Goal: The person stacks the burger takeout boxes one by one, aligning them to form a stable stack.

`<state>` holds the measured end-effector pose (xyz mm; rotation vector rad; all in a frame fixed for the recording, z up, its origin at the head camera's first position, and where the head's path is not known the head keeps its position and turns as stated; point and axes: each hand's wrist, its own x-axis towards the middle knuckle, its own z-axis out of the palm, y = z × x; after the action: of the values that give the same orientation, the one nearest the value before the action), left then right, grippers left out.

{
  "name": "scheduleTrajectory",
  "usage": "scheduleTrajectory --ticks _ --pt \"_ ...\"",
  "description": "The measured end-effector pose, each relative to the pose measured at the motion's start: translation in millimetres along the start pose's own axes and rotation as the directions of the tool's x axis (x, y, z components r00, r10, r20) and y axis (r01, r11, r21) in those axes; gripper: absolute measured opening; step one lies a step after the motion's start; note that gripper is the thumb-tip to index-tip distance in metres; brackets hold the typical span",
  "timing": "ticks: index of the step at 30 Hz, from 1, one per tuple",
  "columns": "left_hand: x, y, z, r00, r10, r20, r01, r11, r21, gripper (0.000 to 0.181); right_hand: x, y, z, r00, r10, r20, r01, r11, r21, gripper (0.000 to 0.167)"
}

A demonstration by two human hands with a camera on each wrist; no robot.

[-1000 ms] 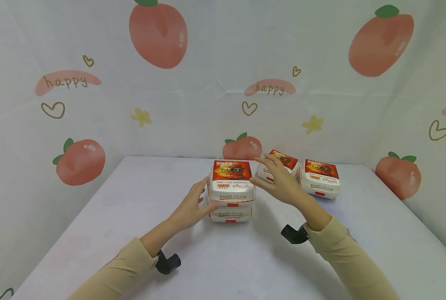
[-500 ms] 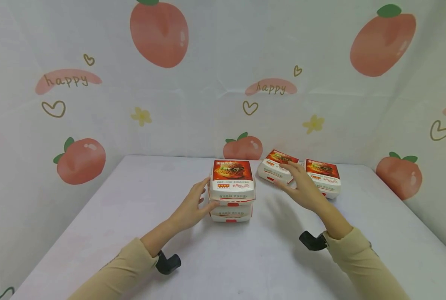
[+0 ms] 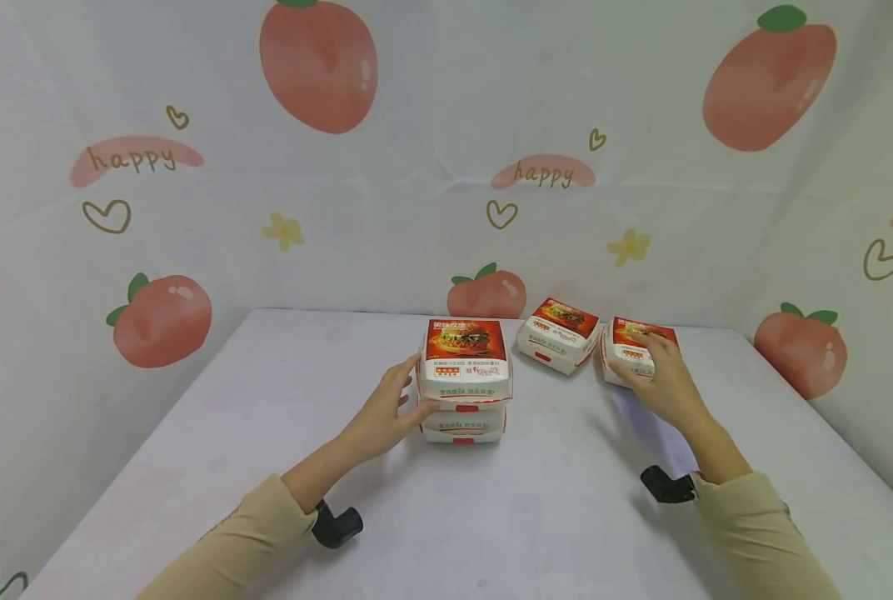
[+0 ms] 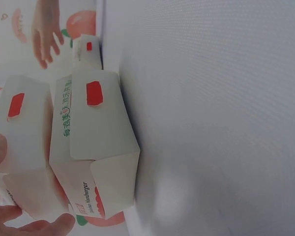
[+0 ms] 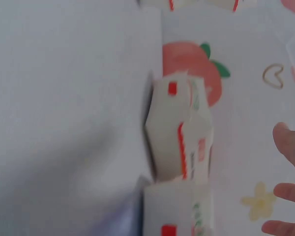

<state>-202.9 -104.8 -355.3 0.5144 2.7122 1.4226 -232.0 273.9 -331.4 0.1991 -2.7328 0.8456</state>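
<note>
Two white burger boxes with red burger pictures on their lids stand stacked mid-table. My left hand [image 3: 379, 417] rests against the left side of the stack, its thumb at the front corner of the upper burger box [image 3: 465, 371]. Below that sits the lower burger box [image 3: 461, 427]. Further right, my right hand [image 3: 670, 387] hovers over the right-hand burger box [image 3: 632, 354], fingers spread, hiding part of it. In the right wrist view the fingers [image 5: 290, 147] appear apart from the boxes.
Another burger box [image 3: 557, 337] sits turned at an angle at the back, close to the right-hand one. Behind the white table [image 3: 304, 358] hangs a fruit-printed cloth [image 3: 386, 217]. Black wrist cameras project below both sleeves.
My right hand has moved away from the stack to the right, past the angled box, to the right-hand burger box. The left hand stays at the stack. The boxes have not moved.
</note>
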Motion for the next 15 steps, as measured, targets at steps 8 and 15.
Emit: scheduleTrajectory --ticks 8,15 --pt "-1.1 1.4 -0.3 1.0 -0.011 0.003 0.011 1.0 -0.007 0.081 0.8 39.2 0.1 0.994 0.107 -0.031 -0.107 0.994 0.007 0.076" --pt "-2.5 1.6 -0.5 0.999 0.034 -0.024 -0.034 0.999 0.014 0.081 3.2 63.6 5.1 0.986 0.164 0.021 -0.165 0.986 0.029 0.089"
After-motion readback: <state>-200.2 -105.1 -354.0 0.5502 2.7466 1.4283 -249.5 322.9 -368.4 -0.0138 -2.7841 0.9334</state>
